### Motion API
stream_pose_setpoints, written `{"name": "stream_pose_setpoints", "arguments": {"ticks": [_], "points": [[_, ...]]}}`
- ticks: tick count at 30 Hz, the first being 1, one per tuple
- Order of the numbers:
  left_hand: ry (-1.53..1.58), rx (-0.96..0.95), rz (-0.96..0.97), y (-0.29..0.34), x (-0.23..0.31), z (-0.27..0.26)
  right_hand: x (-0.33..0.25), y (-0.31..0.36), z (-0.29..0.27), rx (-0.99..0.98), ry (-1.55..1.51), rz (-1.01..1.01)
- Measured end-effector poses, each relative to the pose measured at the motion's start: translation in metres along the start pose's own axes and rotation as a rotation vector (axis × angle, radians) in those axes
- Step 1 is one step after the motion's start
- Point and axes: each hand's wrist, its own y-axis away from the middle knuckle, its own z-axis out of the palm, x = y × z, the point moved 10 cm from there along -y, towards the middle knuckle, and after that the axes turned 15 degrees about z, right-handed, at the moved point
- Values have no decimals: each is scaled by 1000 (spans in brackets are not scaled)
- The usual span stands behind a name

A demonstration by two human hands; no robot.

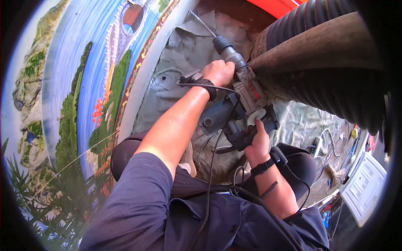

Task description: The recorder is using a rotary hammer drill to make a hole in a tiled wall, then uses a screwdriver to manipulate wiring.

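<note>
A grey and dark rotary hammer drill (250, 90) lies across my lap area, its long spiral drill bit (202, 23) pointing up and away to the left. My left hand (218, 73) is closed at the front of the drill, beside its chuck (229, 52), apparently around the side handle; the fingers' far side is hidden. At the rear, my right hand (258, 146) wraps the back handle (243, 136), thumb upward. The blue-grey motor housing (217, 115) juts out between my forearms. A pale patch shows on the body near my right thumb. The bit's tip touches nothing that I can make out.
A painted landscape wall (79, 96) stands close on the left. Large ribbed dark hoses or pipes (318, 62) cross the upper right. Grey sheeting (167, 94) covers the floor. Cables run over my lap. Cords, small tools and a white panel (365, 187) lie at right.
</note>
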Motion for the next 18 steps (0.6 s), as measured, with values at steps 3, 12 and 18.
{"name": "stream_pose_setpoints", "arguments": {"ticks": [3,12,18], "points": [[-9,-31,-5,1,0,2,4,-6,-5,-4,-13,7],[-23,-29,-13,-3,-3,6,3,-13,-2,0,-18,10],[-56,-59,-48,-2,-8,10,9,-19,-6,38,-11,57]]}}
